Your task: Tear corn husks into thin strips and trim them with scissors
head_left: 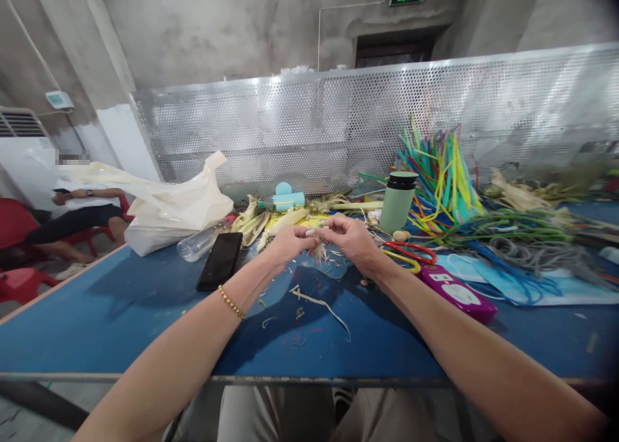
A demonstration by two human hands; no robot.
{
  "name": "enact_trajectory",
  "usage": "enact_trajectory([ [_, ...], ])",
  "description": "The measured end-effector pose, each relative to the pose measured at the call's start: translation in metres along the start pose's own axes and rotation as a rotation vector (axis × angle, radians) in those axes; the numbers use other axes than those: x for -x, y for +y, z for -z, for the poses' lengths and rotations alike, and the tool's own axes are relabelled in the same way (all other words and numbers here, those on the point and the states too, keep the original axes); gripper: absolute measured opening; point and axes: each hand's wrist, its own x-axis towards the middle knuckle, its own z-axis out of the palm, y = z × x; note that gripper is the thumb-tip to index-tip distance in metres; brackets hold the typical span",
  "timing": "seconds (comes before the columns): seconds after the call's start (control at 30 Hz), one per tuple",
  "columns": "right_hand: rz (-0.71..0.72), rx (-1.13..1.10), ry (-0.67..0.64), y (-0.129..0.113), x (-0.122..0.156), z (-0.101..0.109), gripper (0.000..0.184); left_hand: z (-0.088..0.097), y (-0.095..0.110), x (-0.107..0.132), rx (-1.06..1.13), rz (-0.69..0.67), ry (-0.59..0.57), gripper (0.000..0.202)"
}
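My left hand [286,242] and my right hand [352,239] meet over the middle of the blue table [120,313], fingers pinched together on a small pale piece of corn husk [316,241]. Thin husk shreds hang from it. A gold bead bracelet [231,302] sits on my left wrist. A long pale husk strip [322,303] and small scraps lie on the table just below my hands. More husks and a peeled cob [280,226] lie right behind my hands.
A black phone [220,260], a clear bottle [198,242] and a cream plastic bag [178,203] lie left. A green flask [397,200], red scissors [409,252], a purple case [457,292], coloured straws [442,171] and cords [512,236] fill the right. A seated person [77,220] is far left.
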Motion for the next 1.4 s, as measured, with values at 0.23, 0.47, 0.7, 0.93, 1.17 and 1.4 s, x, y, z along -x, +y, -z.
enact_trajectory([
  [0.23,-0.091,0.02,0.012,0.001,-0.003,0.003,0.037,0.002,0.002,0.0,0.018,-0.028,0.039,0.021],
  [0.47,-0.062,0.064,-0.026,-0.001,-0.002,0.004,0.04,0.004,-0.002,-0.002,-0.003,-0.026,-0.017,0.019],
  [0.7,-0.009,0.158,-0.038,-0.002,-0.001,0.003,0.034,0.004,-0.008,-0.003,0.016,0.036,-0.055,0.021],
  [0.93,-0.068,-0.034,-0.029,-0.006,0.004,-0.003,0.038,-0.001,-0.005,-0.001,0.095,0.044,0.069,0.015],
  [1.17,-0.126,-0.071,-0.015,-0.001,0.001,0.001,0.035,0.003,-0.001,-0.002,0.059,0.073,0.065,0.014],
  [1.4,-0.122,-0.005,-0.023,0.002,0.004,-0.008,0.032,0.008,-0.009,-0.006,0.079,0.029,0.127,0.023],
])
